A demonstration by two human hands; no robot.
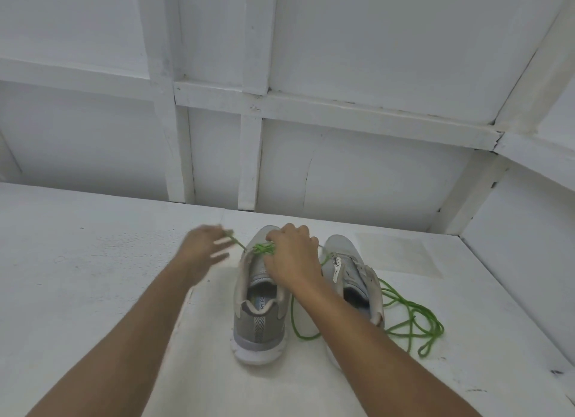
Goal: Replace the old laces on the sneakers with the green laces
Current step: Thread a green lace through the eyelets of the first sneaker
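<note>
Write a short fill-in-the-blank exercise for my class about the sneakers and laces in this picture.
The left hand pulls a taut lace whose colour is ___.
The number of sneakers on the white table is ___.
The right hand rests on the sneaker on the person's ___.
A loose lace lies coiled beside the other sneaker, on its ___ side.
Missing words: green; two; left; right.

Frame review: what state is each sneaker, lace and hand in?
Left sneaker: upright, partly laced in green.
Left lace: crossed near the toe, one strand taut leftward.
Right sneaker: upright, tongue loose.
Right lace: trails in loose loops beside it.
Left hand: blurred at the taut strand, grip unclear.
Right hand: fingers curled on left lace.
</note>
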